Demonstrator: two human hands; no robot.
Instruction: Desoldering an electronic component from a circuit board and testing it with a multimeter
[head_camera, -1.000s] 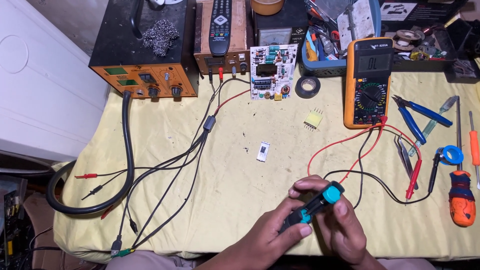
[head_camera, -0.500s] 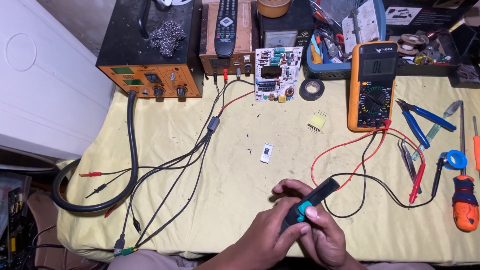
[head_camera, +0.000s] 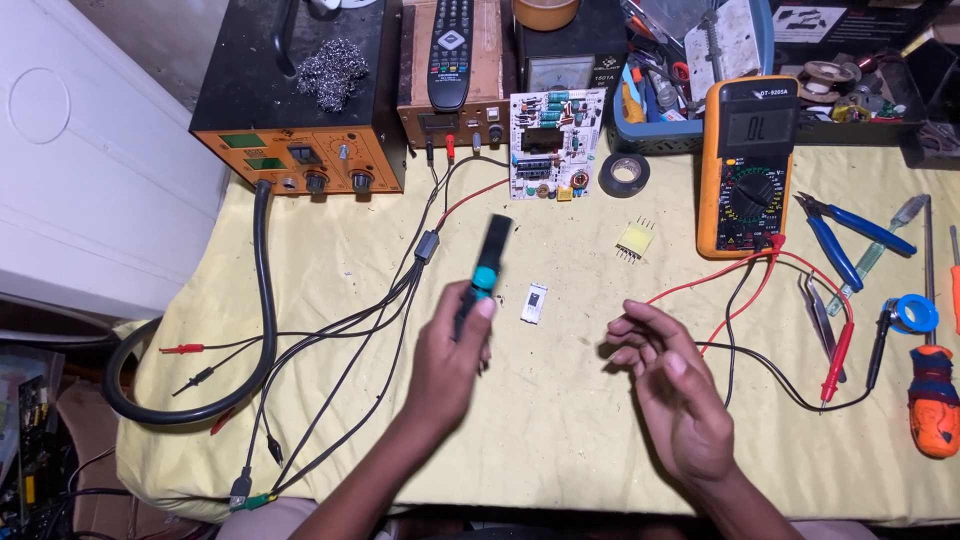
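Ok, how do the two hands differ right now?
The left hand is closed around a black and teal tool, holding it up off the yellow cloth; the right hand holds nothing. The left hand's fingers are wrapped into a grip, while the right hand's fingers are loosely curled and apart. The left hand sits beside the small white component; the right hand is nearer the red and black probe leads. Both hover above the cloth.

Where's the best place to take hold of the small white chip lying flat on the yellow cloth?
Pinch the small white chip across its two long edges, coming straight down from above. It lies flat on the yellow cloth, so only the thin sides offer purchase. The empty right hand is nearest; the left hand holds the black-and-teal tool.
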